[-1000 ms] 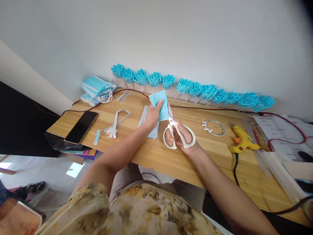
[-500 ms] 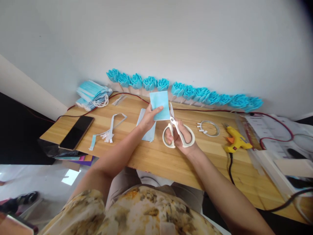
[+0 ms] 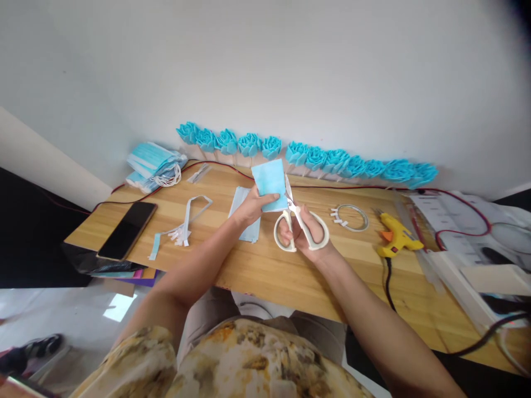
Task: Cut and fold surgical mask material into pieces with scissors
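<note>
My left hand (image 3: 252,207) pinches a blue rectangular piece of mask fabric (image 3: 269,181), thumb on its front face. In my right hand (image 3: 307,231) is a pair of white-handled scissors (image 3: 290,204), fingers through the loops. The handles are spread and the blades stand parted at the lower right corner of the fabric. Beneath my left hand a paler blue flat piece (image 3: 251,230) lies on the wooden table (image 3: 282,276), partly covered by the hand.
Blue fabric flowers (image 3: 271,147) on sticks line the wall. A stack of masks (image 3: 152,161), a phone (image 3: 128,231) and cut white strips (image 3: 181,234) lie on the left. A wire ring (image 3: 352,218) and a yellow glue gun (image 3: 398,236) with its cord lie on the right.
The fabric piece has tilted and come down slightly toward the scissors, so its lower right corner now meets the blades. Both hands still hold the same things.
</note>
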A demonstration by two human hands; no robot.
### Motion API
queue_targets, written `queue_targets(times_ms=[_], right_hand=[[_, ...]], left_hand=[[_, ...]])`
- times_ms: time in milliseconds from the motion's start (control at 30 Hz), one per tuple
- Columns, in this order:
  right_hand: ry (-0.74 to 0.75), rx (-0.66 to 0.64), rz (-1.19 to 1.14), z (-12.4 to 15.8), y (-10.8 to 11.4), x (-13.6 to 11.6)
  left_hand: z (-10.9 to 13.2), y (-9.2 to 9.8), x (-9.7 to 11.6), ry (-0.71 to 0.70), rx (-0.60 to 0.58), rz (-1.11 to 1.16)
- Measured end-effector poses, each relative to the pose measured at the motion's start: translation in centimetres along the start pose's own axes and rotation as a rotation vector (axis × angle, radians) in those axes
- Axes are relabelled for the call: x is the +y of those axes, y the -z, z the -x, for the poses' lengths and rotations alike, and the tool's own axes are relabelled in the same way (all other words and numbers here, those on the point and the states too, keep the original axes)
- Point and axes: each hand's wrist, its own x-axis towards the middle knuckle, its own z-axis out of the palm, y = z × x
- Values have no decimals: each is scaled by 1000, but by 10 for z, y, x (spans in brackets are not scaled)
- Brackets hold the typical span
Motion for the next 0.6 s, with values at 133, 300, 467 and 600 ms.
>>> queue_targets(times_ms=[133,300,467,600], right_hand=[[18,5,-11,0,1,0],[34,4,30,1,1,1],[61,20,43,-1,4,2],[105,55,65,-1,5,5]], left_hand=[[1,-1,1,12,-7,-18],[1,0,1,5,-21,-44],[0,1,0,3,-41,-48],[-1,2,-1,18,-70,-36]])
